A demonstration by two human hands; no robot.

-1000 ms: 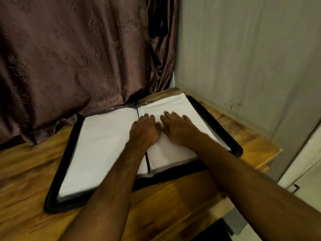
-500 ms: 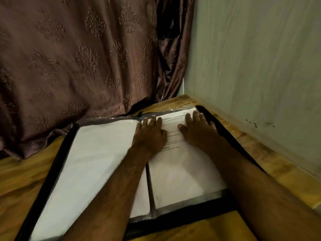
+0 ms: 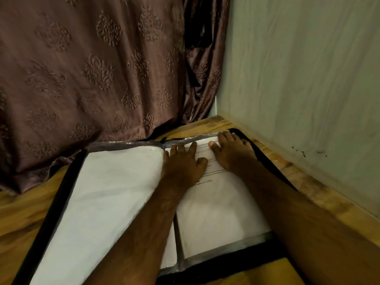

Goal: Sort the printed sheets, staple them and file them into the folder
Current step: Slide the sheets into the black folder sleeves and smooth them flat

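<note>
— Both hands have slid up the printed sheet (image 3: 216, 204) since a second ago, from its middle to its top edge. The left hand (image 3: 182, 164) lies flat beside the folder's spine, fingers straight and spread a little; the right hand (image 3: 233, 154) lies flat toward the folder's outer edge, near the wall (image 3: 298, 79), fingers straight too. Neither pinches anything.

— What does that mean for the filing?

— I'd judge the sheet is being smoothed home into its sleeve, so this filing step looks nearly done. No stapler is in view.

— And what does the folder hold?

— The black folder (image 3: 61, 177) lies open on the wooden table (image 3: 18, 212). Right of the spine, a clear sleeve holds the sheet with printed lines near its top. Left of the spine is a white page (image 3: 102, 192), seemingly blank; I cannot tell if more sheets lie beneath. Behind the folder hangs a brown curtain (image 3: 92, 68).
</note>
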